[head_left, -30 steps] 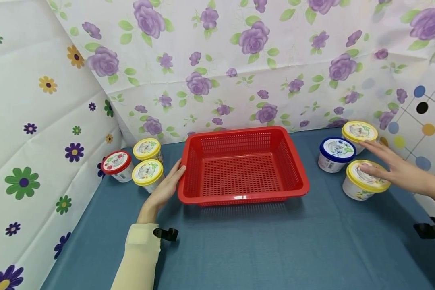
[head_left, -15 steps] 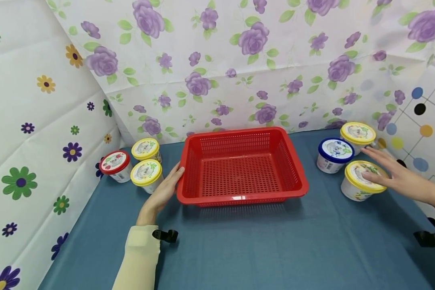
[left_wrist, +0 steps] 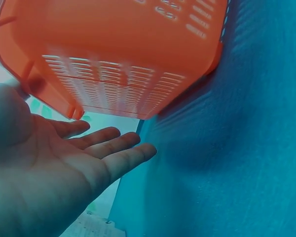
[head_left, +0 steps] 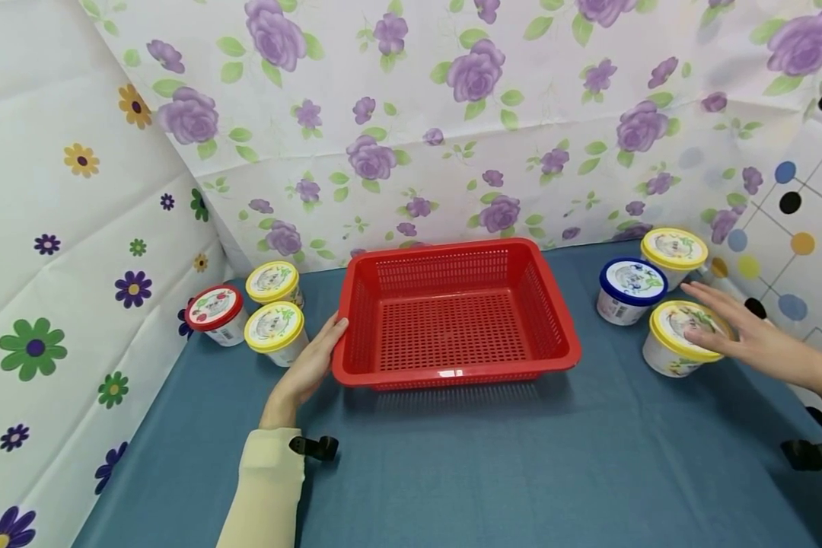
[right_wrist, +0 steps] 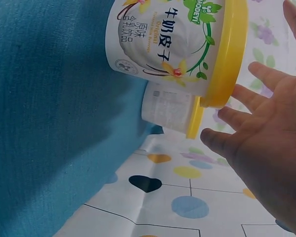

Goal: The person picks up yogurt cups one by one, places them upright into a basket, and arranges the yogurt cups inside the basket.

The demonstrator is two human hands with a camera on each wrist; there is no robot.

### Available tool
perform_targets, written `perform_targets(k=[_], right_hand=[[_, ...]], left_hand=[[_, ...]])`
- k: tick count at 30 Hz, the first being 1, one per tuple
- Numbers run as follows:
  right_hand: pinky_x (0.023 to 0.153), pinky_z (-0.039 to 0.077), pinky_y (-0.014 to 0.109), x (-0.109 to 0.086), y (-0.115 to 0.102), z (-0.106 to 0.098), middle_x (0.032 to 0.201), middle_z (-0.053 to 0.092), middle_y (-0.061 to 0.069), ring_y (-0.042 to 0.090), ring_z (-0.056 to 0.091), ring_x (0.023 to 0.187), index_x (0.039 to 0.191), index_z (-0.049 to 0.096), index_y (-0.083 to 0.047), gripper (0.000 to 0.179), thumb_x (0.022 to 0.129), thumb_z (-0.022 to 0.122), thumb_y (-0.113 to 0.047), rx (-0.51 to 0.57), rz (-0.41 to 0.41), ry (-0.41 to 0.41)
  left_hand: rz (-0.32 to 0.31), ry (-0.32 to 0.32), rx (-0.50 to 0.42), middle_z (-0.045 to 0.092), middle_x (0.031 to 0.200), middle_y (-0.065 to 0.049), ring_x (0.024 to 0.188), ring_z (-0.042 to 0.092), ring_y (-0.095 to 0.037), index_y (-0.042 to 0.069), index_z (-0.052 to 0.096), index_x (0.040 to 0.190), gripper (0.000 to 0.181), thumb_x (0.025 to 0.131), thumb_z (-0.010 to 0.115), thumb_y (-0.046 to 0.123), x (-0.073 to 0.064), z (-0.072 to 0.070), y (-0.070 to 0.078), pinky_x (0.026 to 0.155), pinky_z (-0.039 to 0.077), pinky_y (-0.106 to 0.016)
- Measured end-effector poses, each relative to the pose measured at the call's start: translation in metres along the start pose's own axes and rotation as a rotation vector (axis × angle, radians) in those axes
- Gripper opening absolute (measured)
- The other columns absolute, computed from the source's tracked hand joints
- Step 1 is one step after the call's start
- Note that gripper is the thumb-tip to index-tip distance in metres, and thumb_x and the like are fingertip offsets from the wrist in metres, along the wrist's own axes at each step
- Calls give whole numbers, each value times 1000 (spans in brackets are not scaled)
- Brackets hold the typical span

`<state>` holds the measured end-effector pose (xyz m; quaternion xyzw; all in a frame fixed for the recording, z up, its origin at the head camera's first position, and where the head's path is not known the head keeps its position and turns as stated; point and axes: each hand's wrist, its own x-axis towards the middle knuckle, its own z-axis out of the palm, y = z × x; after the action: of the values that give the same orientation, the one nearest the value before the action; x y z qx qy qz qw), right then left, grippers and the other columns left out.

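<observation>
A red plastic basket (head_left: pixel 452 331) stands in the middle of the blue-covered table. My left hand (head_left: pixel 306 371) is at its left side; in the left wrist view the thumb side meets the rim, while the fingers (left_wrist: pixel 121 143) stretch out loosely beside the wall. Over on the right, my right hand (head_left: pixel 753 335) hovers by the lid of a yellow-lidded tub (head_left: pixel 678 354), fingers spread and nothing gripped. Behind that tub are a blue-lidded tub (head_left: pixel 623 301) and another yellow-lidded tub (head_left: pixel 673 251). Flower and Chinese print shows on the near tub (right_wrist: pixel 167 39).
Left of the basket sit two yellow-lidded tubs, one in front (head_left: pixel 274 327) and one behind (head_left: pixel 274 283), beside a red-lidded tub (head_left: pixel 215 308). Patterned cloth walls (head_left: pixel 445 175) rise at the back and both sides. Blue cloth (head_left: pixel 507 464) covers the table in front.
The right hand has shifted slightly over the near yellow-lidded tub. The left hand keeps its place at the basket. The whole view has drifted a little.
</observation>
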<state>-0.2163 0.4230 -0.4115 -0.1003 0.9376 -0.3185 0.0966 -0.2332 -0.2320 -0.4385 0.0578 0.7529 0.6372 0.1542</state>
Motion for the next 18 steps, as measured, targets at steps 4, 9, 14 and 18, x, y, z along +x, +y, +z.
perform_targets(k=[4,9,14,18], right_hand=[[94,15,91,-1,1,2,166,-23,30,65,-13,146,167,-8,-13,91,108,58,-34,8,23,-16],[92,17,91,-2,0,4,167,-21,31,66,-12,146,167,-8,-13,92,107,58,-33,21,18,-29],[92,17,91,-4,3,6,168,-16,30,64,-10,148,168,-5,-16,95,105,64,-34,11,-1,-9],[92,16,90,-6,7,8,169,-14,29,63,-11,148,168,-3,-17,97,103,67,-34,2,-13,13]], left_hand=[[2,-1,-20,59,136,-23,107,66,-22,25,12,168,71,110,39,55,-1,1,-2,91,56,-32],[4,-2,-39,59,135,-25,104,67,-23,24,15,167,70,110,40,55,-1,2,-3,90,57,-32],[6,-1,-46,59,135,-26,103,68,-24,24,18,167,70,109,40,56,0,2,-4,89,58,-32],[5,1,-54,59,135,-26,102,68,-23,24,19,166,69,109,40,56,0,2,-4,89,58,-32]])
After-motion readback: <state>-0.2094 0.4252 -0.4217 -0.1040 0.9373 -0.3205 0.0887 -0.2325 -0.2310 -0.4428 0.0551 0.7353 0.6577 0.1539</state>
